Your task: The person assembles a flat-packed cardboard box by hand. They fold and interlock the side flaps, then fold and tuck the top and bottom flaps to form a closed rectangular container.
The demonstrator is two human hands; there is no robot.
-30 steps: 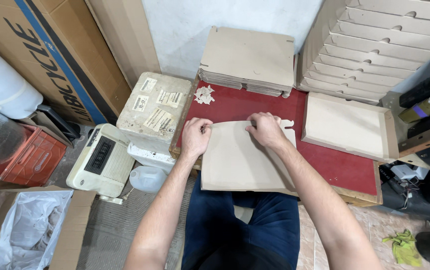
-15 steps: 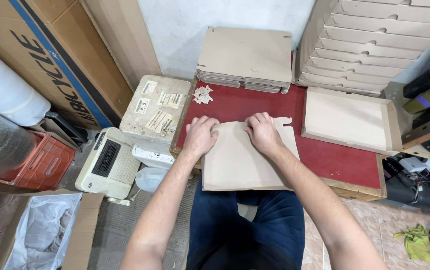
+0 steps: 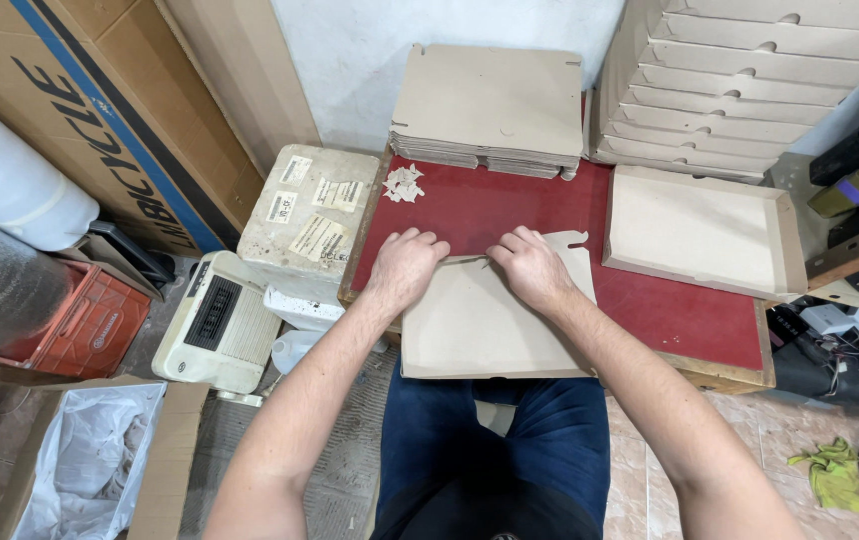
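Head view shows a flat cardboard blank [image 3: 490,325] lying at the near edge of the red surface [image 3: 690,320], overhanging the lap. The left hand [image 3: 405,268] and right hand [image 3: 530,268] press fingers-down on its far flap, a small gap between them. Folding cleanly likely calls for even pressure along the crease. A finished tray [image 3: 700,235] sits to the right, flat blanks [image 3: 490,105] stacked beyond.

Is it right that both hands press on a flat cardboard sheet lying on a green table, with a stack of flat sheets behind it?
Not quite: the table is red, not green, as the head view shows. Both the left hand and right hand do press on the flat cardboard sheet, with the stack of flat sheets behind.
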